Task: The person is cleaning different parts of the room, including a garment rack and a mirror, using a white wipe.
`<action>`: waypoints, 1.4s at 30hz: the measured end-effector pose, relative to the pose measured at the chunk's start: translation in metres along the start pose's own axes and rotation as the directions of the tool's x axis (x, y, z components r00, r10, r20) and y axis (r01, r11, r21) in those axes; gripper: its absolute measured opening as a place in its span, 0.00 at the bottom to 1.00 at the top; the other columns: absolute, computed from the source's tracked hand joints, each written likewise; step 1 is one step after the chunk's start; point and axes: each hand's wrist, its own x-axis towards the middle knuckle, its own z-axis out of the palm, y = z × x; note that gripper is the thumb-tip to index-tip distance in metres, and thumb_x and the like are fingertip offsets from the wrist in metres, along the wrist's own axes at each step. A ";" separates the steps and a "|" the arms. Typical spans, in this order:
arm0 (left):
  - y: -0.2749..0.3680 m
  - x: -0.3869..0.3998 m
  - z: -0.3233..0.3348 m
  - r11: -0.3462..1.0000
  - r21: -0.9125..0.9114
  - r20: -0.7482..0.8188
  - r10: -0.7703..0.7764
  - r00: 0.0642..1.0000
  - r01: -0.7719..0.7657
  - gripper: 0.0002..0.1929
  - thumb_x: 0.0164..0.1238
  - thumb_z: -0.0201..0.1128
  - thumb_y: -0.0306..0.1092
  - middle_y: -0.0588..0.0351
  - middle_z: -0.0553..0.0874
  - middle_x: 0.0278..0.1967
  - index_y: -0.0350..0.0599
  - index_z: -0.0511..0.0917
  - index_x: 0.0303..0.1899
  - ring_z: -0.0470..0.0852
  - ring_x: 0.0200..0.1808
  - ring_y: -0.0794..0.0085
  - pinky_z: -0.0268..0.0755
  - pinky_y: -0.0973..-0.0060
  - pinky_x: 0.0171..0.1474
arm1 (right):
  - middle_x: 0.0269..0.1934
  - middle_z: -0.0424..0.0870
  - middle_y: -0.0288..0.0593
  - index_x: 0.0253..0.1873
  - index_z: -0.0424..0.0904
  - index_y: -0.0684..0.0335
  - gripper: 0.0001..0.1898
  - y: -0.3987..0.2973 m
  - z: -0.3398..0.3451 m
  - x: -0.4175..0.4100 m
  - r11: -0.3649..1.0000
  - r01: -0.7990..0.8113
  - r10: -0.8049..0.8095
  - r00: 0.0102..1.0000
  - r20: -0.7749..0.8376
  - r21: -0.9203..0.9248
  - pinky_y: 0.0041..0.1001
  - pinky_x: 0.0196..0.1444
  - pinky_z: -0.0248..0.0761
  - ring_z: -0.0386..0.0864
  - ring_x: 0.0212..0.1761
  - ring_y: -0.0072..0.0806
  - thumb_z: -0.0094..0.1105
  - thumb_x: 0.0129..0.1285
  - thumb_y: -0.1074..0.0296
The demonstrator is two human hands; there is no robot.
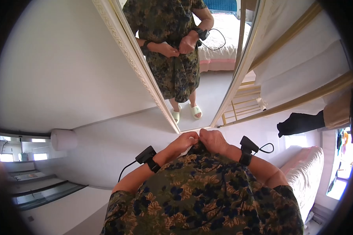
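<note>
I am wearing a dark floral dress [206,194]. My left hand [182,143] pinches its front at about waist height, thumb against fingers. Close beside it, my right hand [214,141] is curled at the same spot, its fingertips almost touching the left ones. A bit of white material [187,151] shows under my left hand; what it is I cannot tell. The fingers hide the exact point of grip. Ahead stands a tall mirror [214,85] that reflects the dress, both hands at the waist and pale slide sandals [196,111].
A carved white frame [135,70] borders the mirror. To the right is a gold-coloured metal rack [294,110] with white cloth [300,73] and a black garment [301,124]. A bed [306,173] lies at lower right. Black devices [146,154] with cables are strapped to both wrists.
</note>
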 end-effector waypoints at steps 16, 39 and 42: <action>0.009 -0.003 0.001 0.995 -0.082 -0.055 0.050 0.997 -0.055 0.06 0.69 0.54 0.33 0.66 0.74 0.31 0.40 0.74 0.36 0.69 0.36 0.83 0.62 0.83 0.42 | 0.22 0.79 0.55 0.39 0.68 0.65 0.09 -0.001 0.002 -0.007 0.998 -0.038 0.035 0.998 0.052 0.053 0.46 0.29 0.72 0.79 0.27 0.53 0.53 0.59 0.67; 0.013 -0.014 -0.060 0.854 0.517 -0.070 0.101 0.992 -0.050 0.06 0.54 0.63 0.31 0.51 0.83 0.27 0.38 0.80 0.29 0.83 0.33 0.66 0.73 0.73 0.39 | 0.28 0.80 0.50 0.38 0.72 0.62 0.08 0.027 -0.023 -0.006 0.964 -0.249 0.228 0.954 0.195 0.090 0.42 0.37 0.70 0.78 0.33 0.49 0.56 0.60 0.64; 0.019 -0.007 -0.040 0.971 0.223 -0.002 0.094 0.996 -0.091 0.06 0.58 0.65 0.29 0.58 0.84 0.28 0.35 0.81 0.31 0.81 0.35 0.78 0.72 0.78 0.40 | 0.28 0.82 0.43 0.37 0.77 0.63 0.06 0.014 -0.027 0.000 0.884 -0.245 0.168 0.961 0.219 0.397 0.33 0.38 0.72 0.80 0.32 0.36 0.59 0.58 0.67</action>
